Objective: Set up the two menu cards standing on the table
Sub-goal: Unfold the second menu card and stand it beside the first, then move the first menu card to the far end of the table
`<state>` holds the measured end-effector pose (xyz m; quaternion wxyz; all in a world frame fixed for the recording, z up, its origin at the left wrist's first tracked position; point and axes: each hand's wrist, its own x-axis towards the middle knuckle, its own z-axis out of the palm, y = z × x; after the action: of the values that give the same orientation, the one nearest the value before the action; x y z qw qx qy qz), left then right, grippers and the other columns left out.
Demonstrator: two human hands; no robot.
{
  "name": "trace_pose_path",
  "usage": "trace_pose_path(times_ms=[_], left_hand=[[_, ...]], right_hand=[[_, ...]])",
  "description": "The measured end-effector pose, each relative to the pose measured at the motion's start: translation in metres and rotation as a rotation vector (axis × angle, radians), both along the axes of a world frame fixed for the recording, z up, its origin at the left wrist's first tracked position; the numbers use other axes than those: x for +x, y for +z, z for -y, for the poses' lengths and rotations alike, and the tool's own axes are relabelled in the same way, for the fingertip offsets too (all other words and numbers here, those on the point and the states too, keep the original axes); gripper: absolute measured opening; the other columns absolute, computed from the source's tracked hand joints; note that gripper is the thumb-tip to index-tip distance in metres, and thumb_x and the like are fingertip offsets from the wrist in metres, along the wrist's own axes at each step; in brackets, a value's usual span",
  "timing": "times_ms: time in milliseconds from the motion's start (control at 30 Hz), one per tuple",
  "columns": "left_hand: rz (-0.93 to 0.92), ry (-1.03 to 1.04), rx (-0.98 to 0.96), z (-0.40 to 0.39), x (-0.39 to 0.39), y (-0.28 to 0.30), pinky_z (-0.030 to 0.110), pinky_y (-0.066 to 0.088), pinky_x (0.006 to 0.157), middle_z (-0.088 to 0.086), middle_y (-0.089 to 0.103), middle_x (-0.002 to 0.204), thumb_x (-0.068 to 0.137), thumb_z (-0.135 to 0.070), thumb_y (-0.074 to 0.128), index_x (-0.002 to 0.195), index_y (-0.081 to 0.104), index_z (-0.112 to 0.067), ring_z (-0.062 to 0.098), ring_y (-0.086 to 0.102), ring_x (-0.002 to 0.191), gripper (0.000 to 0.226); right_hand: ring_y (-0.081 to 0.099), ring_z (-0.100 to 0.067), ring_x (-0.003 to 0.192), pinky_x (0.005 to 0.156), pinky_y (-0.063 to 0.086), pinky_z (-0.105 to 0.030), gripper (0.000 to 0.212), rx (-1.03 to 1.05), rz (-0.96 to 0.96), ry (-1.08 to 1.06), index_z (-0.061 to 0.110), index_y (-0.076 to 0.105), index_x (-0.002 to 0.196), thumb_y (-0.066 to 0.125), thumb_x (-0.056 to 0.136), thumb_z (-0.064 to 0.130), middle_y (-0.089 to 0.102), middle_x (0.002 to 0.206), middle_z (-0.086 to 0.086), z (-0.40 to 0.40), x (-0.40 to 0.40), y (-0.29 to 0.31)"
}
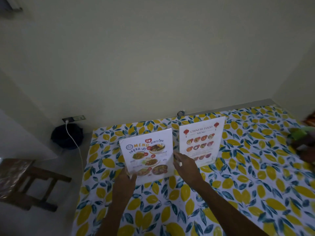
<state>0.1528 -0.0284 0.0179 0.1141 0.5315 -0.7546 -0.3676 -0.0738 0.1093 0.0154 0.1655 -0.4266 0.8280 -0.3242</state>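
Wall (153, 57): plain, pale, dimly lit.
Socket (73, 118): low on the wall, a white cable (75, 142) plugged in.
Bag (67, 136): dark (bag or bin, hard to tell), below the socket.
Floor (64, 167): pale.
Stool (25, 181): wooden, left.
Worktop cloth (255, 184): lemon print.

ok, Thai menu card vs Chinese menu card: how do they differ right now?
The Thai menu card is held at both lower side edges, by the left hand and the right hand; the Chinese menu card stands untouched. The Thai card sits nearer the person and to the left, the Chinese card farther back on the right. Both are upright, printed side facing the camera, on the lemon-print tablecloth.
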Motion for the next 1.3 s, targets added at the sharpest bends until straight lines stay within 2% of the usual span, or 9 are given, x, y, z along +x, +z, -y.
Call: trace_pose_path(times_ms=[200, 433, 567, 633, 700, 800, 933, 1133, 1300], left_hand=[[0.243, 0.077, 0.142, -0.026, -0.021, -0.018, 0.047, 0.051, 0.096, 0.020, 0.055, 0.136, 0.090, -0.052, 0.058, 0.145, 0.033, 0.002, 0.037, 0.057, 0.121, 0.081], [0.358, -0.094, 0.057, -0.069, -0.082, -0.010, 0.041, 0.044, 0.103, 0.013, 0.049, 0.145, 0.094, -0.059, 0.045, 0.149, 0.033, -0.008, 0.031, 0.052, 0.129, 0.076], [0.296, -0.153, 0.061, -0.094, -0.131, -0.009, 0.039, 0.046, 0.103, 0.009, 0.054, 0.142, 0.093, -0.060, 0.046, 0.143, 0.044, -0.014, 0.029, 0.055, 0.126, 0.068], [0.251, -0.150, 0.081, -0.104, -0.154, -0.008, 0.039, 0.046, 0.101, 0.010, 0.055, 0.141, 0.093, -0.059, 0.046, 0.141, 0.045, -0.016, 0.030, 0.056, 0.125, 0.065], [0.156, -0.111, 0.066, -0.110, -0.176, -0.011, 0.042, 0.052, 0.095, 0.011, 0.062, 0.131, 0.091, -0.058, 0.051, 0.135, 0.048, -0.017, 0.031, 0.061, 0.116, 0.060], [0.119, -0.016, 0.001, -0.117, -0.203, -0.014, 0.042, 0.055, 0.087, 0.012, 0.065, 0.125, 0.092, -0.050, 0.055, 0.138, 0.044, -0.014, 0.032, 0.064, 0.110, 0.059], [0.101, 0.132, -0.059, -0.121, -0.225, -0.007, 0.043, 0.056, 0.078, 0.016, 0.069, 0.113, 0.096, -0.038, 0.054, 0.134, 0.046, -0.014, 0.037, 0.068, 0.100, 0.046], [0.113, 0.170, -0.105, -0.117, -0.229, -0.004, 0.042, 0.056, 0.067, 0.014, 0.072, 0.094, 0.097, -0.029, 0.058, 0.103, 0.056, -0.013, 0.034, 0.069, 0.083, 0.017], [0.113, 0.109, -0.176, -0.120, -0.230, 0.009, 0.044, 0.058, 0.066, 0.011, 0.073, 0.092, 0.095, -0.032, 0.059, 0.097, 0.054, -0.016, 0.032, 0.070, 0.081, 0.017]], right_hand=[[0.057, -0.027, 0.116, 0.098, 0.044, -0.036, 0.043, 0.124, -0.164, 0.079, 0.018, 0.050, 0.136, 0.052, 0.094, 0.029, 0.062, 0.127, -0.009, -0.044, -0.038, -0.002], [0.058, -0.029, 0.114, 0.095, 0.047, -0.039, 0.039, 0.263, -0.212, 0.026, 0.017, 0.053, 0.131, 0.053, 0.093, 0.027, 0.062, 0.125, -0.010, -0.085, -0.089, 0.005], [0.063, -0.030, 0.101, 0.083, 0.051, -0.038, 0.027, 0.272, -0.193, -0.068, 0.015, 0.062, 0.116, 0.053, 0.092, 0.024, 0.067, 0.107, -0.012, -0.107, -0.128, -0.005], [0.064, -0.032, 0.082, 0.065, 0.046, -0.035, 0.014, 0.286, -0.191, -0.124, 0.010, 0.063, 0.093, 0.052, 0.092, 0.019, 0.066, 0.083, -0.011, -0.115, -0.149, -0.007], [0.062, -0.030, 0.072, 0.057, 0.043, -0.032, 0.008, 0.283, -0.177, -0.180, 0.011, 0.060, 0.086, 0.056, 0.090, 0.018, 0.063, 0.070, -0.005, -0.120, -0.170, -0.010], [0.069, -0.027, 0.084, 0.072, 0.054, -0.035, 0.026, 0.188, -0.095, -0.180, 0.011, 0.063, 0.111, 0.064, 0.087, 0.017, 0.073, 0.093, -0.010, -0.121, -0.200, -0.021], [0.067, -0.012, 0.094, 0.080, 0.057, -0.034, 0.031, 0.032, 0.211, -0.049, 0.025, 0.061, 0.120, 0.063, 0.089, 0.024, 0.071, 0.109, 0.004, -0.109, -0.217, -0.027], [0.067, -0.019, 0.079, 0.066, 0.057, -0.043, 0.013, -0.003, 0.184, 0.006, 0.020, 0.058, 0.097, 0.054, 0.093, 0.031, 0.071, 0.087, -0.006, -0.103, -0.229, -0.040], [0.062, -0.018, 0.066, 0.054, 0.045, -0.024, 0.018, -0.023, 0.128, 0.019, 0.014, 0.049, 0.082, 0.059, 0.093, 0.024, 0.067, 0.075, -0.006, -0.113, -0.236, -0.030]])
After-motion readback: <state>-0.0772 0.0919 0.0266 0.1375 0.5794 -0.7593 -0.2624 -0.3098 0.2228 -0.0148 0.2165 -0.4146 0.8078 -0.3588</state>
